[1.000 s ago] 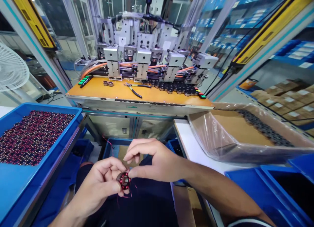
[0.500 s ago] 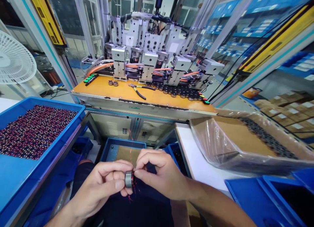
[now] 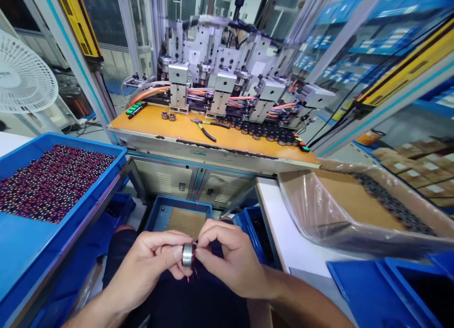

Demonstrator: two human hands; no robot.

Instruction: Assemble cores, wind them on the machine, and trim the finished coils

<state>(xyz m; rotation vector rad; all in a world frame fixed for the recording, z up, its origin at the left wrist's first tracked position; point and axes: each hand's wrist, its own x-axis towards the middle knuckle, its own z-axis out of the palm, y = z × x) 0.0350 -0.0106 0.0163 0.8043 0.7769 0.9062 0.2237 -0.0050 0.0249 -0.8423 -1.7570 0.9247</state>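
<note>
Above my lap, my left hand (image 3: 152, 259) grips a small motor stator (image 3: 187, 255) between thumb and fingers. Its outside is a silvery metal ring, and thin reddish wire ends hang below it. At the stator's right face, my right hand (image 3: 230, 257) has thumb and forefinger pinched together. A fine wire runs upward from near those fingertips, but what exactly they pinch is too small to make out.
Left, a blue tray (image 3: 120, 154) holds many dark stators with red wire. Ahead, cutting pliers (image 3: 207, 131) and rows of dark parts (image 3: 262, 131) lie on an orange bench (image 3: 152, 124) below a machine. A plastic-lined box (image 3: 340, 195) stands right, a blue bin (image 3: 156, 214) below.
The view has shifted slightly, so the scene sits a little further right. The stator has turned a little in my left hand, and its metal ring now looks brighter. Both hands stay closed around it.
</note>
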